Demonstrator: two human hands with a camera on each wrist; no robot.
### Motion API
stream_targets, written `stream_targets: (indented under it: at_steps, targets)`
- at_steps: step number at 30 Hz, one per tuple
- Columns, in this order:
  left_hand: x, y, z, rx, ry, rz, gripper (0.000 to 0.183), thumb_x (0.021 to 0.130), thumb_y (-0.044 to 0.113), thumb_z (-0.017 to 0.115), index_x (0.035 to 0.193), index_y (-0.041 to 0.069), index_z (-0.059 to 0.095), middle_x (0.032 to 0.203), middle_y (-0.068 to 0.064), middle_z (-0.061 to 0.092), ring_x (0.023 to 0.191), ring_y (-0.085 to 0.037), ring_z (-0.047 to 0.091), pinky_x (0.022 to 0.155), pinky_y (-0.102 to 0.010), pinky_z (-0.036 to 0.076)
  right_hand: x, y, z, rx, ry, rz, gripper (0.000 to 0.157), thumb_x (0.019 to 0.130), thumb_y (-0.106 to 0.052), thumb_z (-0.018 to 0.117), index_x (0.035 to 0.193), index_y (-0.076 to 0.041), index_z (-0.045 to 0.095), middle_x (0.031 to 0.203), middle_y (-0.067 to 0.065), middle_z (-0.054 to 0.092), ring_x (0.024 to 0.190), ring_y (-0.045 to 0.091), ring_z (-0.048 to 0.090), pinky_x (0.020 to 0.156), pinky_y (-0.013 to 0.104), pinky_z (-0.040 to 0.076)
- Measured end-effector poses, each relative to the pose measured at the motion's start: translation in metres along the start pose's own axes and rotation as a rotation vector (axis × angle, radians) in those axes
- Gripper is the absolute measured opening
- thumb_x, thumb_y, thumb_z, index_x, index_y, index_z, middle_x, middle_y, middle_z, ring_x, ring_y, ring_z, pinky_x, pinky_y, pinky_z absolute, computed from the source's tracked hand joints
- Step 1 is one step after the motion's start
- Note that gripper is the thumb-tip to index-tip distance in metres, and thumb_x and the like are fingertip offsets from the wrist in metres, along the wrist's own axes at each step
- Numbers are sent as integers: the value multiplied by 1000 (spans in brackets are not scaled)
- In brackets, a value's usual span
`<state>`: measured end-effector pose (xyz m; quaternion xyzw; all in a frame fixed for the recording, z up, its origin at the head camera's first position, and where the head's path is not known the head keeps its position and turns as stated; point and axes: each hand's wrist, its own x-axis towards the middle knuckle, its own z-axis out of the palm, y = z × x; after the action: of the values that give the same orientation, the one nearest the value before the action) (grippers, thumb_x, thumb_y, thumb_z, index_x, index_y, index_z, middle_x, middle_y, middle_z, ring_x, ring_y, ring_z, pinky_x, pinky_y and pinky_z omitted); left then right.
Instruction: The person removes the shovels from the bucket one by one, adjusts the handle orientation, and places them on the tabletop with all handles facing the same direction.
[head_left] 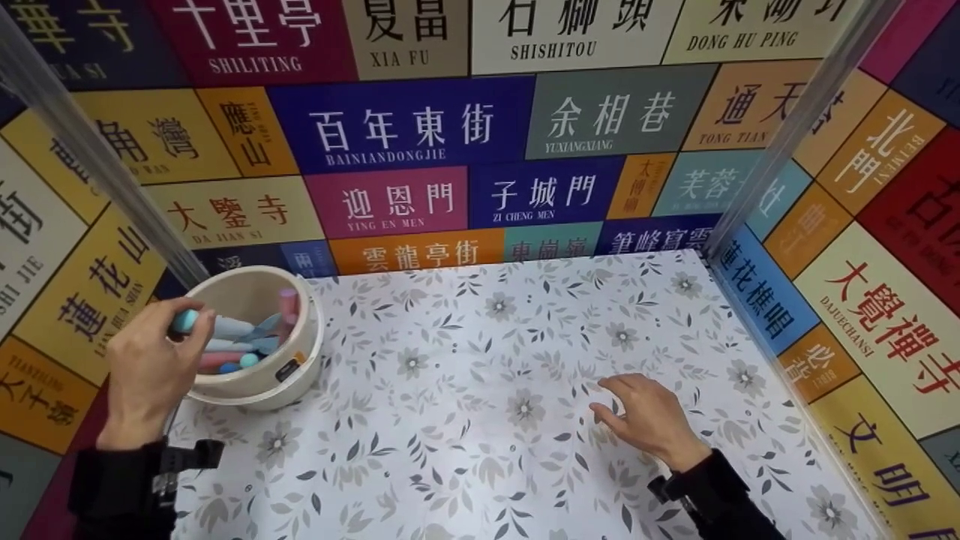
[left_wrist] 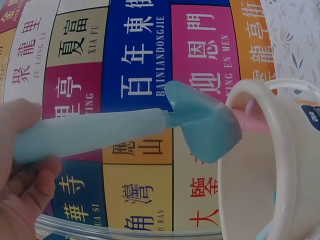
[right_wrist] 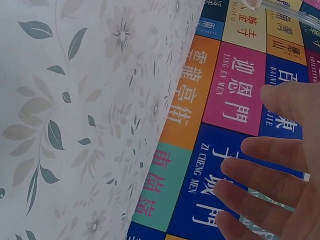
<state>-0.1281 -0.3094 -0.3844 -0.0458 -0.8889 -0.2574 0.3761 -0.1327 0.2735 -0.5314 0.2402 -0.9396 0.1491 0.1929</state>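
Note:
My left hand (head_left: 154, 356) is over the left side of a cream bucket (head_left: 313, 330) and grips a small blue shovel (left_wrist: 95, 132) by the end of its pale handle. In the left wrist view the shovel's teal blade (left_wrist: 207, 122) points toward the bucket and overlaps its rim. Inside the bucket, pink pieces (head_left: 288, 301) and several blue ones show, partly hidden by the wall. My right hand (head_left: 649, 416) is over the right part of the table and holds nothing; the right wrist view shows its fingers (right_wrist: 270, 155) spread and relaxed.
A white tablecloth (head_left: 465, 442) with grey flowers covers the table. Panels (head_left: 401, 124) with coloured blocks of Chinese lettering stand behind and at both sides, joined by clear corner strips (head_left: 795, 135). The bucket stands near the back left corner, with a dark label (head_left: 288, 369) on its front.

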Motion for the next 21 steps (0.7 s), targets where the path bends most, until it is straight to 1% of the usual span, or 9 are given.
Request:
stream_targets:
  at_steps: [1,3,5,7,10,13,17,18,21]
  targets:
    - [-1,1,2,-7,14,17,16,94,3,74,104,-10,73,94,-29,74,77,-23,60,78,1,29,0,0,-1,-2,0,1,31,86,-22,87,110,-6,78,103,11,79,94,27,75,77,42,62]
    - [-3,3,7,-22,52,48,16,92,3,76,102,-9,74,91,-27,74,77,-11,55,76,0,30,1,1,-2,-5,6,-2,31,86,-22,87,110,-5,77,103,11,79,94,27,75,77,42,62]
    - [-5,6,12,-44,96,78,16,89,3,77,101,-8,74,90,-26,74,78,-6,53,78,0,32,2,1,-4,-12,21,-9,31,85,-21,87,110,-5,77,102,12,78,92,27,75,75,42,62]
    - [-8,10,18,-71,136,104,16,88,2,78,101,-8,75,90,-26,74,76,-9,56,80,1,33,4,1,-5,-17,43,-21,31,85,-20,88,110,-4,77,101,13,78,91,28,75,74,43,62]
    - [-12,20,29,-113,178,153,17,88,2,76,101,-9,74,92,-26,75,76,-27,63,89,3,36,9,0,-6,-15,76,-28,31,84,-19,88,109,-5,77,100,13,79,90,29,75,72,42,62]
    - [-16,32,41,-148,183,223,26,99,17,72,101,-10,72,93,-26,75,78,-39,66,96,3,38,14,-3,-6,6,100,-29,30,84,-18,88,109,-5,78,100,14,79,91,30,75,72,43,63]
    - [-27,50,61,-190,170,312,49,109,38,59,102,-8,71,96,-25,74,82,-41,67,103,0,41,24,-11,-6,42,123,-39,30,84,-18,87,109,-4,78,101,14,79,93,30,75,73,44,63]
    - [-29,55,66,-196,172,335,50,110,39,57,102,-7,72,96,-24,74,83,-40,68,104,-1,41,27,-13,-6,49,130,-48,30,84,-18,87,109,-4,78,101,14,79,93,30,75,73,44,63]
    - [-37,70,81,-226,180,396,42,109,34,60,102,-5,73,96,-21,74,85,-36,68,105,-5,44,35,-20,-4,58,162,-96,30,82,-16,88,108,-4,77,100,13,78,91,30,75,72,43,63]
